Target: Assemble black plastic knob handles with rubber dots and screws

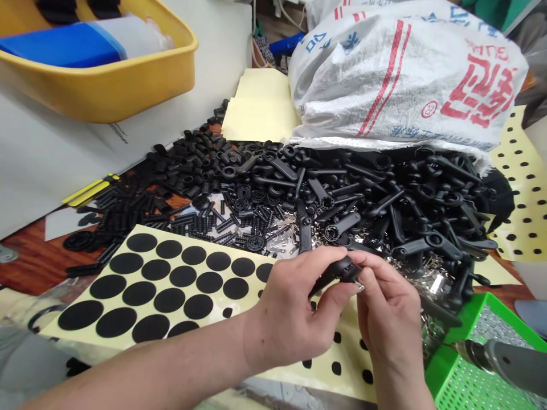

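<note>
Upper left: a yellow plastic bin with rounded corners [128,94], holding a blue object with a translucent whitish end [64,45], before a smooth white panel [38,165]. Upper right: a white woven sack with red stripes and lettering [384,85]. Centre, beside the sack: pale yellow paper sheets [260,111]. Behind: a blurred blue item [286,44], possibly plastic.

The person has 1 L hand [294,307] & 1 R hand [391,307] on 1 blk pc [335,272]. Also 1 yel bin [128,91], 1 grn basket [447,359], 1 gry tool [519,364], 1 red-striped sack [405,85]; 19 lg blk dots [169,300], incl. 2 partly hidden; blk levers [318,192], dozens, can't count.
</note>
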Tool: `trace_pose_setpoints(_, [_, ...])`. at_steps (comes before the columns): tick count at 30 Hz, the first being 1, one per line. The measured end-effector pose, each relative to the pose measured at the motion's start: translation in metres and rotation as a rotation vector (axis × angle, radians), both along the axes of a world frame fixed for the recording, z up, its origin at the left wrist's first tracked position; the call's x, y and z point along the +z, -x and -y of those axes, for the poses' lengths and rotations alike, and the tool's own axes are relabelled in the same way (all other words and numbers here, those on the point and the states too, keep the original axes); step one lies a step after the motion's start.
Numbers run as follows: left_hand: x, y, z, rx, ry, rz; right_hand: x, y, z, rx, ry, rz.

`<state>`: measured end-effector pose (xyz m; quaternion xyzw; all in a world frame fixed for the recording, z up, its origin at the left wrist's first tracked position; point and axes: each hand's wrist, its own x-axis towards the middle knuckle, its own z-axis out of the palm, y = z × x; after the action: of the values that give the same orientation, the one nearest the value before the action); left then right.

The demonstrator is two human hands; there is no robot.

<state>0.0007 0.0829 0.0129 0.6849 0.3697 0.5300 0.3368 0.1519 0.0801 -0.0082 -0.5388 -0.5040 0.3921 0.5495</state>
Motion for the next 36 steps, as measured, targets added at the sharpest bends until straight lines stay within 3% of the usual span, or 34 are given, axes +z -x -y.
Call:
trace_pose_setpoints(13, [0.004,-0.001,0.002,-0.035,0.045,0.033,0.012,0.013,0.007,-0.005,-0.162,0.194])
trace_pose_setpoints(23, [0.009,0.003,-0.001,-0.270,0.393,0.350,0.021,0.020,0.015,-0.106,-0.313,0.303])
trace_pose_setpoints(28, [0.005,0.005,-0.006,-0.425,0.546,0.598,0.025,0.018,0.015,-0.056,-0.338,0.363])
trace_pose_setpoints(36, [-0.001,0.002,-0.008,-0.412,0.608,0.601,0.021,0.020,0.019,-0.146,-0.392,0.408])
